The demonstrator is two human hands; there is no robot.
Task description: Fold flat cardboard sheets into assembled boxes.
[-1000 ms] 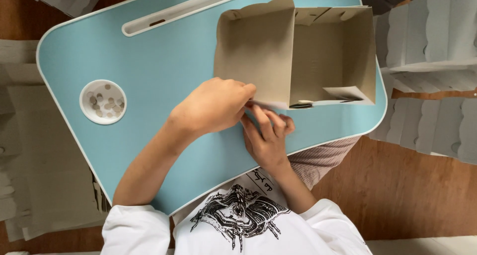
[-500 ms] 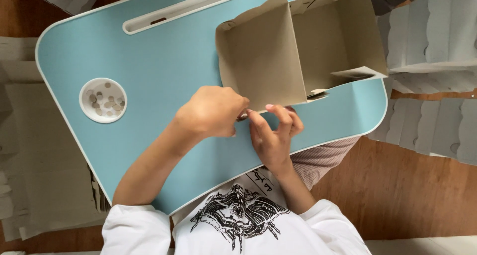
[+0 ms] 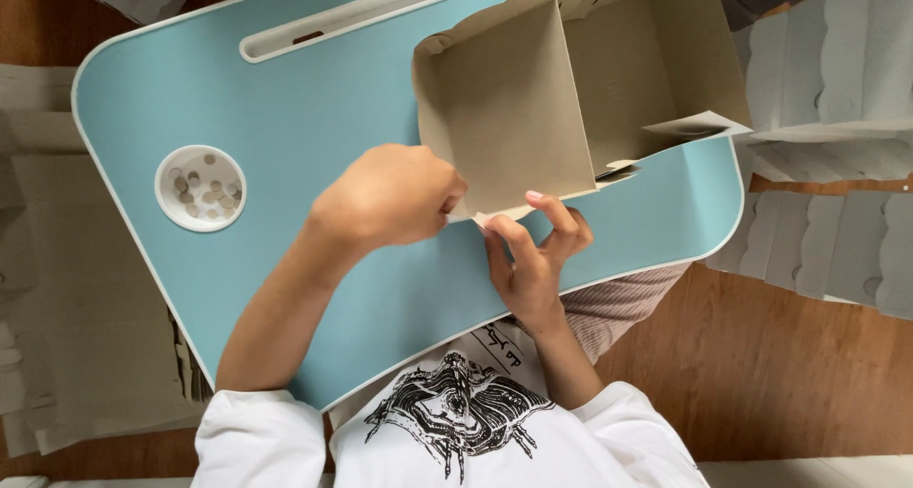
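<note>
While the half-formed cardboard box (image 3: 580, 79) sits open on the far right part of the light blue surface (image 3: 285, 107), both hands meet at its near bottom edge. The left hand (image 3: 390, 198) is curled into a closed grip — its fingertips seem to pinch the corner of the box's near panel, though the knuckles hide the exact contact. The right hand (image 3: 533, 255) is partly open, thumb and forefinger closed on a small white flap (image 3: 495, 217) at that same edge, the other fingers spread loosely beneath it.

As far as progress can be judged, the box walls already stand and a middle panel divides the inside, so the main shape is up. What looks unfinished is the closing — the tab in hand is not tucked, and another loose flap (image 3: 694, 126) sticks out at the right side.

A round cup recess (image 3: 200, 188) with small pale pieces lies at the left, and stacks of flat grey cardboard blanks (image 3: 837, 98) wait off to the right on the floor.
</note>
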